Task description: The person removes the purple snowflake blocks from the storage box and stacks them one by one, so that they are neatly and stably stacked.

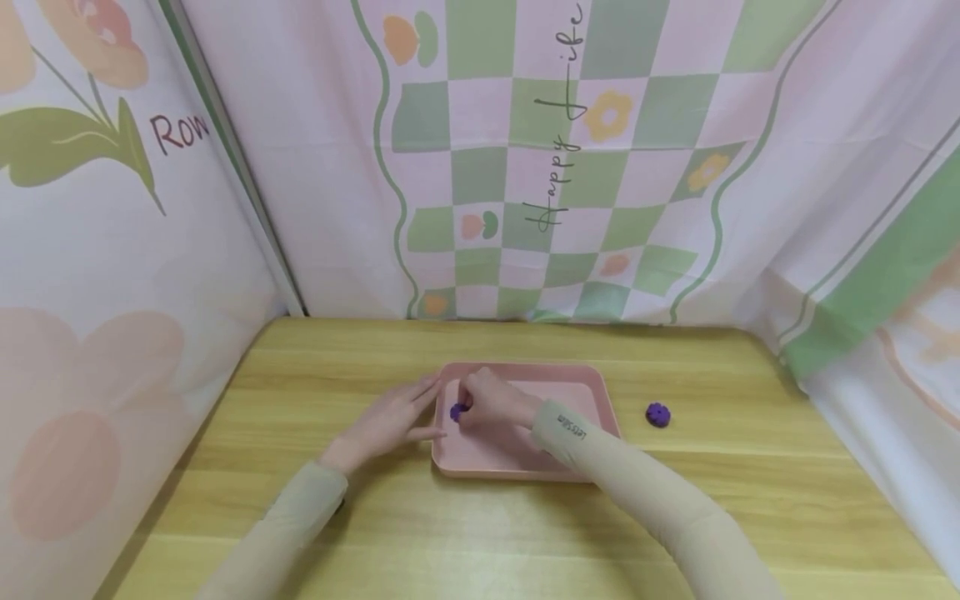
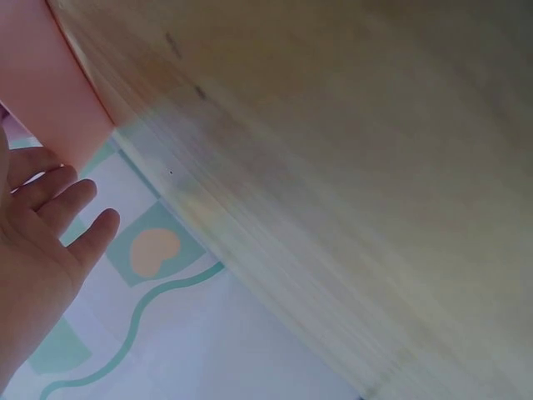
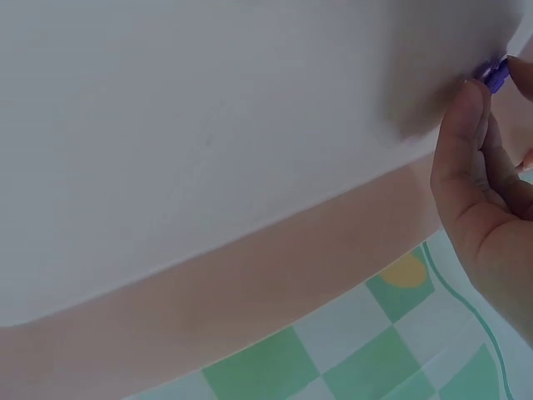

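Observation:
A pink rectangular tray [image 1: 510,476] lies on the wooden table. Inside it, near the left end, my right hand [image 1: 491,400] pinches a small purple flower-shaped piece [image 1: 456,412] between thumb and fingers. The right wrist view shows that purple piece [image 3: 497,77] at the fingertips, close over the tray's pale floor; the fingers hide part of it. My left hand [image 1: 384,422] is at the tray's left side, its fingers extended and spread at the rim. From the left wrist, the left hand [image 2: 42,221] appears beside the tray's pink outer wall [image 2: 50,83], holding nothing.
A second purple flower-shaped piece [image 1: 657,414] lies on the table [image 1: 720,500] to the right of the tray. Behind the table hangs a checkered curtain [image 1: 555,183], and a flowered cloth [image 1: 127,333] closes off the left side.

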Available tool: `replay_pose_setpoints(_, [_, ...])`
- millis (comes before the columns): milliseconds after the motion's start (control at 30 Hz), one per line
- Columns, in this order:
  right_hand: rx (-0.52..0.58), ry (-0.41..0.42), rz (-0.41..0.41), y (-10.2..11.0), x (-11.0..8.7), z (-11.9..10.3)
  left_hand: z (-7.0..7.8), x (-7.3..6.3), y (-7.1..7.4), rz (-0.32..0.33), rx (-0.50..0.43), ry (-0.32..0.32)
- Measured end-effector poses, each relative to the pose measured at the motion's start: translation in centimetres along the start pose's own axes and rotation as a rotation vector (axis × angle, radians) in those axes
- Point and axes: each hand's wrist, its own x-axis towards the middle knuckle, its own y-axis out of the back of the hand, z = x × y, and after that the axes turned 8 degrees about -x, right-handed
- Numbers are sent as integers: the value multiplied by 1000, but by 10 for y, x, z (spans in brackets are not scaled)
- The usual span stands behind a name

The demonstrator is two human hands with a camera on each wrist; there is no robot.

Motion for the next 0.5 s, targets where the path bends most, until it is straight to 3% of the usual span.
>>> replay_pose_setpoints(233, [-49,7,30,9,-7,8,2,1,2,-21,-38,28])
replay_pose_setpoints(500, [-66,49,64,15,-20,20,0,1,0,-54,-20,56])
